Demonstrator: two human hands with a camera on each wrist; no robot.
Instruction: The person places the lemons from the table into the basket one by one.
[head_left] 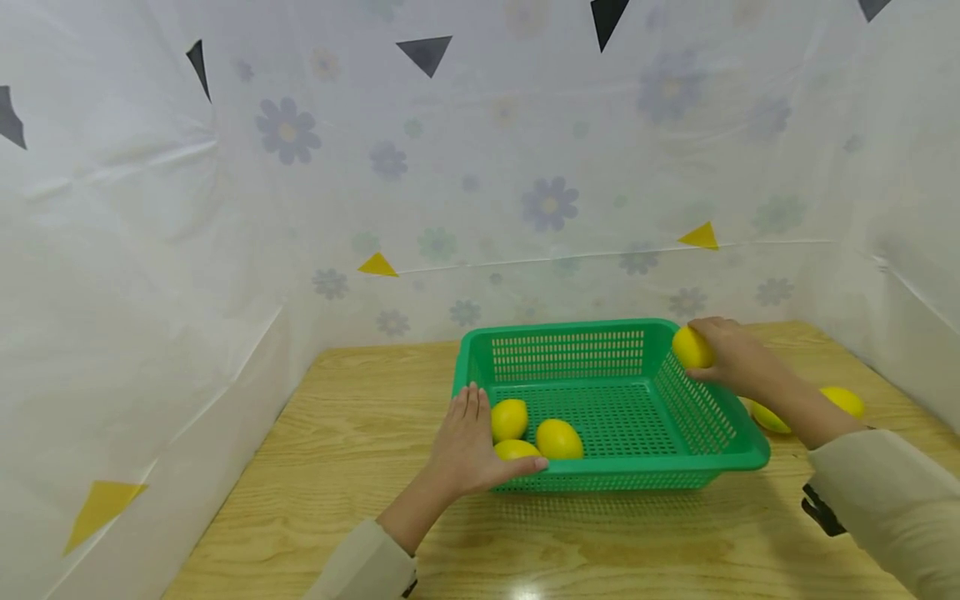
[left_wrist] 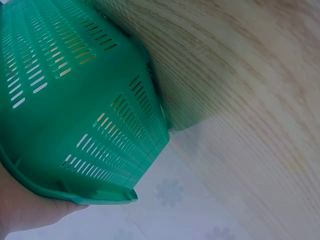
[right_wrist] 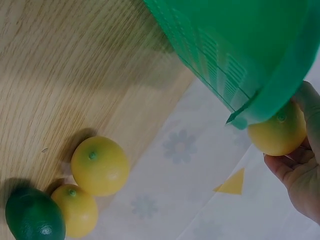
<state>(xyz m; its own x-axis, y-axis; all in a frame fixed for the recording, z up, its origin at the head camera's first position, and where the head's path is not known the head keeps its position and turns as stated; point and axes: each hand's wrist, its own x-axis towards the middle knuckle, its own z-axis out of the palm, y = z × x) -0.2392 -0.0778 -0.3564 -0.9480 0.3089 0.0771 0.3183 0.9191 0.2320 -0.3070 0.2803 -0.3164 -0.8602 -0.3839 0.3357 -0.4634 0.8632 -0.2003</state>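
Observation:
A green slotted plastic basket (head_left: 600,468) stands on the wooden table. Over its left front corner lies my left hand (head_left: 468,446), fingers straight along the left rim and thumb stretched along the front rim; the left wrist view shows part of that hand (left_wrist: 30,207) at the rim. Inside, near this corner, are three yellow lemons, one of them the lemon (head_left: 559,439) nearest the middle. At the basket's right back corner my right hand (head_left: 738,358) grips another lemon (head_left: 692,347) at rim height. In the right wrist view, fingers and thumb surround this lemon (right_wrist: 279,131).
Right of the basket, two yellow lemons, one here (right_wrist: 100,166), lie on the table beside a dark green fruit (right_wrist: 35,215). A white flowered sheet (head_left: 480,208) hangs behind the table and along both sides. Wooden tabletop (head_left: 360,408) extends left of the basket.

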